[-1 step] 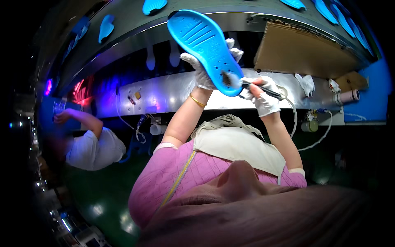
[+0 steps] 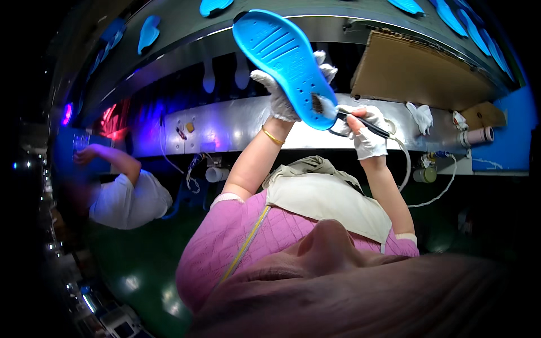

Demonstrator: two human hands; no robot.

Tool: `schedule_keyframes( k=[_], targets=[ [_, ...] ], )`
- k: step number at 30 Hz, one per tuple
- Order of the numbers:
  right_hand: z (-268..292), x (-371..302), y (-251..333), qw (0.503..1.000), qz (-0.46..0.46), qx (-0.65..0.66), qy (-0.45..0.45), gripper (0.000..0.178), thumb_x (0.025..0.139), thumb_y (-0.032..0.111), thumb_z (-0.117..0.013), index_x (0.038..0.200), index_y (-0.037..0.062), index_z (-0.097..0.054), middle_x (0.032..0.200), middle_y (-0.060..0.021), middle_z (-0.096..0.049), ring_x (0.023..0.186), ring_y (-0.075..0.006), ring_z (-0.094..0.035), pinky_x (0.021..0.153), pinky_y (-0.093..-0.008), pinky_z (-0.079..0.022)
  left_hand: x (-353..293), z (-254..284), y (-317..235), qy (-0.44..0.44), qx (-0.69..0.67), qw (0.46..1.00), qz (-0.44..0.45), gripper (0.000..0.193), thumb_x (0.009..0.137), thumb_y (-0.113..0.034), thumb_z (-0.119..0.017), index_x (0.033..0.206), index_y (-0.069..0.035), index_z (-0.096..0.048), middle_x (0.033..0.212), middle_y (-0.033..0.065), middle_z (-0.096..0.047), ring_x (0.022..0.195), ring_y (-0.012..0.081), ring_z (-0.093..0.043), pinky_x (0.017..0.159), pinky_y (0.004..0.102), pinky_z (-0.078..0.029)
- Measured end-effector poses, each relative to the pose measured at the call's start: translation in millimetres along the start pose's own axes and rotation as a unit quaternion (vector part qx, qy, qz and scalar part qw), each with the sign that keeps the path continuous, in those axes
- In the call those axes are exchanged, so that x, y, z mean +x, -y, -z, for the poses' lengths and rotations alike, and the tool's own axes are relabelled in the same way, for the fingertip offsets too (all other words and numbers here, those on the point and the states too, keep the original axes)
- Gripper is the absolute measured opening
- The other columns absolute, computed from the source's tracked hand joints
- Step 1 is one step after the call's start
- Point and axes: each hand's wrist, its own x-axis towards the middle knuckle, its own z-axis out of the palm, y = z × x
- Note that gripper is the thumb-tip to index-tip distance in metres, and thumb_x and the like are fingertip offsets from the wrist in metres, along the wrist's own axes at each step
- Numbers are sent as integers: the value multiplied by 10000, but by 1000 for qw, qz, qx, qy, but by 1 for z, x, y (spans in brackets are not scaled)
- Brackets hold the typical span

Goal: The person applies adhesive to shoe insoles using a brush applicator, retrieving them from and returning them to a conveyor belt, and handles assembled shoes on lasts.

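A bright blue shoe sole (image 2: 276, 59), ridged and dotted with small holes, is held up at a slant over the workbench. My left hand (image 2: 280, 101), in a white glove, grips it from beneath, with fingertips showing past both edges. My right hand (image 2: 367, 132), in a white glove with bare fingertips, is closed around a black-handled brush (image 2: 376, 128) with a pale hose trailing from its end. The brush's dark bristles and whitish part lie over the narrower, nearer end of the sole; whether they touch is hard to tell.
Beyond the metal bench (image 2: 225, 127) runs a conveyor (image 2: 332, 14) carrying several blue soles. A cardboard sheet (image 2: 417, 70) leans at the right, near a loose white glove (image 2: 420, 116) and a pinkish roll (image 2: 479, 136). Another person (image 2: 129, 197) works at the left.
The sole and both my hands have shifted slightly to the right. The brush head shows more sharply now, still over the sole's near end.
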Motion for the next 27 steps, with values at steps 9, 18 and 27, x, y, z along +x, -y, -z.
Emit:
schedule_keyframes(
  k=[9, 18, 27],
  targets=[
    [1, 8, -6, 985, -132, 98, 50, 125, 818, 8, -657, 916, 33, -583, 875, -107, -640, 677, -145, -638, 604, -244, -502, 7, 6, -13, 53, 4, 998, 16, 1215, 518, -872, -511, 1357, -1, -394, 1275, 169, -534, 1153, 338, -552, 1037, 483, -412],
    [4, 17, 0, 964, 72, -213, 142, 146, 720, -78, -650, 827, 14, -612, 872, -100, -633, 754, -173, -649, 703, -287, -523, 6, -3, -38, 30, 302, 951, 50, 1223, 513, -879, -513, 1383, -31, -372, 1254, 230, -540, 1101, 359, -593, 875, 463, -544],
    [4, 26, 22, 981, 41, -108, 156, 96, 737, 10, -690, 777, 25, -605, 878, -104, -655, 797, -181, -651, 725, -303, -540, 25, -8, -45, 42, 430, 889, 149, 1159, 572, -861, -515, 1345, -2, -436, 1189, 222, -591, 1004, 323, -647, 856, 432, -550]
  ],
)
